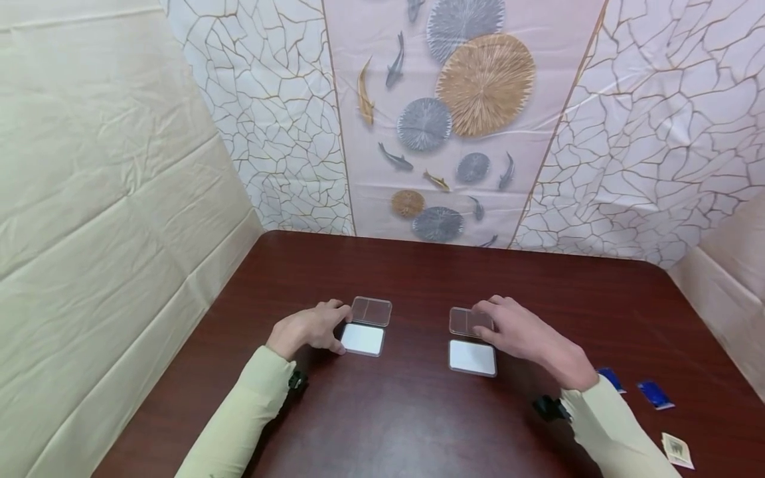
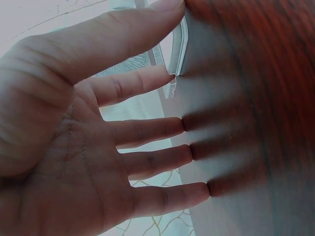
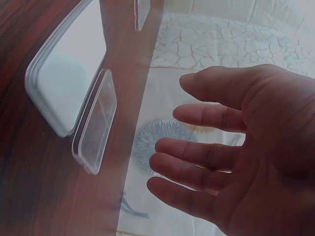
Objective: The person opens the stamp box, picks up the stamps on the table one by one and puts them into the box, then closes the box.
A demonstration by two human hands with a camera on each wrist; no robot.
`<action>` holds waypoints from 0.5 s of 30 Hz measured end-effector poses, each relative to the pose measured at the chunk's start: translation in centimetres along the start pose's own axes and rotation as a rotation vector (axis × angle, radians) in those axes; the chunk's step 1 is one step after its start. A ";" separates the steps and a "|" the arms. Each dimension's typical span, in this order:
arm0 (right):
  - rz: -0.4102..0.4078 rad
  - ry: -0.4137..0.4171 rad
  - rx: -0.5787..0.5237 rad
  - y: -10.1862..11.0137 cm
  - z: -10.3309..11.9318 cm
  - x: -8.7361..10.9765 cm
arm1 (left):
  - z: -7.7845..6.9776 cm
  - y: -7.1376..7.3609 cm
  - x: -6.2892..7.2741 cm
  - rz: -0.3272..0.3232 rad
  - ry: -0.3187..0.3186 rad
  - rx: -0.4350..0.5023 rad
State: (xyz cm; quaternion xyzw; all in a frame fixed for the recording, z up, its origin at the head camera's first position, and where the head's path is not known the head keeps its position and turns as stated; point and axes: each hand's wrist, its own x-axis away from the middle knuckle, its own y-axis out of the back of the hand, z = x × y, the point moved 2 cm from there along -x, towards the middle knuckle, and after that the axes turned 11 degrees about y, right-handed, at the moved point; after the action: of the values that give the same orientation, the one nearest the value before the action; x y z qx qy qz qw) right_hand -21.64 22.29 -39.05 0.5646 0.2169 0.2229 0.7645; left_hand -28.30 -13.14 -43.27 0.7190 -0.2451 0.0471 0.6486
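On the left, a shallow clear plastic case (image 1: 362, 339) with a white face lies just in front of its flat transparent lid (image 1: 364, 312). At their left side is my left hand (image 1: 315, 326), fingers spread and pointing down, the thumb by the case's edge; in the left wrist view its fingertips (image 2: 199, 191) reach the tabletop. A second white-faced case (image 1: 472, 358) and transparent lid (image 1: 463, 321) lie further right. Above that lid hovers my right hand (image 1: 518, 332), its relaxed fingers apart from both pieces in the right wrist view, with nothing held.
Two blue packets (image 1: 655, 395) lie on the table's right, one partly behind my right forearm. Nearer the front is a small cream card-like piece (image 1: 678, 451). A patterned cloth (image 1: 275, 133) hangs behind the dark wooden table (image 1: 382, 418).
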 end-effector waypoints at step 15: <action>-0.039 -0.069 -0.006 0.5 -2.9 3.8 | 0.1 -0.1 0.1 0.014 0.016 0.017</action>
State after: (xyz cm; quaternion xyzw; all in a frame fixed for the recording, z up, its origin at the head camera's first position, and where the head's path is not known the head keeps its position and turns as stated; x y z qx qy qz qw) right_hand -20.37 26.87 -39.69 0.5654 0.2006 0.1890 0.7774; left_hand -28.24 -13.30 -43.32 0.7222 -0.2447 0.0595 0.6442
